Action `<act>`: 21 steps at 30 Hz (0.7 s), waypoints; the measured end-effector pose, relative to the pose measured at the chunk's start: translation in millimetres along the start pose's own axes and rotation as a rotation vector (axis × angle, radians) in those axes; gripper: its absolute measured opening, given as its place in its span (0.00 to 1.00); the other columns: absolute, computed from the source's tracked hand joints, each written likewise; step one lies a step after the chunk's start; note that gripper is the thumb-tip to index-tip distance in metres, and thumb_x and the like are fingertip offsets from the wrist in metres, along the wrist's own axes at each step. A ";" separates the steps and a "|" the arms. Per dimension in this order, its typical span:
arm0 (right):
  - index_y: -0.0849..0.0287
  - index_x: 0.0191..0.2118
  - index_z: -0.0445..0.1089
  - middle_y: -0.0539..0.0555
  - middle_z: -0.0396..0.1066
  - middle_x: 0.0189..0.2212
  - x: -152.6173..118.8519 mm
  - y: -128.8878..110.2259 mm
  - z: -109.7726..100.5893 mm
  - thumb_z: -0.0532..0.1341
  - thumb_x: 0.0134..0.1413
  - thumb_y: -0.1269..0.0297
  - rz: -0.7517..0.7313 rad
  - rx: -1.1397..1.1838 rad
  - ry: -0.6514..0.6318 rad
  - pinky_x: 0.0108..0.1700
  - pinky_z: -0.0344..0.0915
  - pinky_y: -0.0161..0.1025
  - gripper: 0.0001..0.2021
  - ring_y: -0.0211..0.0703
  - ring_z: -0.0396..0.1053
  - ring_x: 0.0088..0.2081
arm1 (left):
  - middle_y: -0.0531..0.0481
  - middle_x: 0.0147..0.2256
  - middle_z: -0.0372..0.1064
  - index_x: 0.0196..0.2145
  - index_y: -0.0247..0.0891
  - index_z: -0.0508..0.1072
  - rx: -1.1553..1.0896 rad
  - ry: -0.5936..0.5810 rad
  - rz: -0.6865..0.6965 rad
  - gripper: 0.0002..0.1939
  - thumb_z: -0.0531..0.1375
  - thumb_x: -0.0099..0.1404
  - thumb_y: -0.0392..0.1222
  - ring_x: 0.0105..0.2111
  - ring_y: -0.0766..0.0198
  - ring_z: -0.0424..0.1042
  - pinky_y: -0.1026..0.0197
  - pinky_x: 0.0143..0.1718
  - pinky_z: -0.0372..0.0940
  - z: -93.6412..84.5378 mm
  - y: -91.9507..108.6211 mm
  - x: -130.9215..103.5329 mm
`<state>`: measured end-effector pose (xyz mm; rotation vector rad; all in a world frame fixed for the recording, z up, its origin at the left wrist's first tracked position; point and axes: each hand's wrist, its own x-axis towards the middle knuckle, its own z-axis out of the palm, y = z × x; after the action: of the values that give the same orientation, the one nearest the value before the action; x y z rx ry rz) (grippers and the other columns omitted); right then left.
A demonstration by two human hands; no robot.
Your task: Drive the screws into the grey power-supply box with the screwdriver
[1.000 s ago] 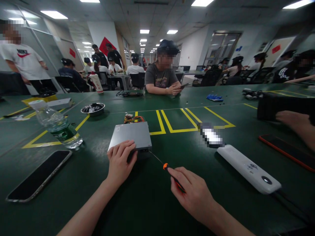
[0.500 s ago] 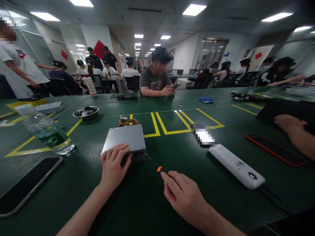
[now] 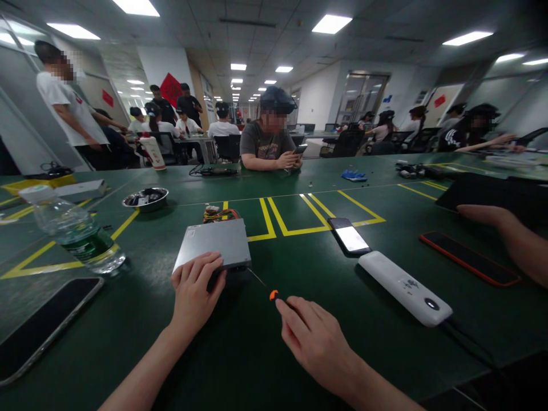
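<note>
A grey metal computer power supply unit (image 3: 214,241) lies on the green table, its bundle of coloured wires (image 3: 220,213) at the back. My left hand (image 3: 197,285) grips its near left side, fingers over the top and thumb against the front face. My right hand (image 3: 314,337) is closed around a screwdriver (image 3: 274,295) with an orange and black handle, mostly hidden in the fingers. The thin shaft points up and left, and its tip is at the unit's near right corner. Whether it sits in a screw I cannot tell.
To the left are a water bottle (image 3: 88,242), a dark phone (image 3: 47,328) and a metal bowl (image 3: 145,200). On the right lie a lit phone (image 3: 350,236), a white power bank-like device (image 3: 405,288) and an orange-edged phone (image 3: 468,258). Another person's arm (image 3: 509,234) reaches in nearby.
The view has shifted slightly. Both hands keep nearly the same hold, and the screwdriver's shaft shows more clearly. At the left, the standing person appears farther right and more upright.
</note>
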<state>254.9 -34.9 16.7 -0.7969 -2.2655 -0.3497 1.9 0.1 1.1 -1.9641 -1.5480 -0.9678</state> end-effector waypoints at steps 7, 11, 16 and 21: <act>0.66 0.38 0.70 0.61 0.72 0.35 -0.2 -5.6 -2.0 0.53 0.56 0.77 -0.108 0.012 0.025 0.29 0.68 0.35 0.09 0.38 0.69 0.28 | 0.49 0.45 0.70 0.42 0.45 0.67 -0.010 0.008 -0.014 0.11 0.57 0.60 0.40 0.45 0.55 0.66 0.50 0.44 0.52 2.1 -0.7 -0.9; 0.66 0.38 0.69 0.60 0.72 0.34 -1.4 -4.9 -0.2 0.54 0.55 0.77 -0.127 0.024 0.049 0.29 0.69 0.35 0.08 0.39 0.70 0.29 | 0.48 0.45 0.70 0.43 0.44 0.66 0.005 -0.008 -0.009 0.11 0.56 0.61 0.40 0.46 0.56 0.66 0.51 0.45 0.52 2.2 -0.5 -1.0; 0.65 0.38 0.69 0.59 0.72 0.33 -0.1 -2.4 1.0 0.54 0.55 0.76 -0.110 0.024 0.076 0.32 0.71 0.35 0.08 0.40 0.71 0.32 | 0.49 0.45 0.70 0.42 0.45 0.66 -0.002 -0.003 -0.017 0.11 0.56 0.60 0.40 0.46 0.56 0.67 0.51 0.44 0.52 1.1 0.8 0.2; 0.66 0.38 0.69 0.60 0.71 0.33 2.0 -3.0 0.7 0.55 0.54 0.76 -0.105 0.035 0.077 0.34 0.71 0.36 0.08 0.41 0.71 0.33 | 0.49 0.45 0.70 0.42 0.45 0.67 -0.017 -0.014 -0.026 0.10 0.56 0.61 0.40 0.46 0.56 0.67 0.51 0.44 0.52 -1.0 2.5 1.3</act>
<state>251.4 -36.0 17.5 -0.6374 -2.2398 -0.3823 4.2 -0.4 2.9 -1.9706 -1.5814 -0.9828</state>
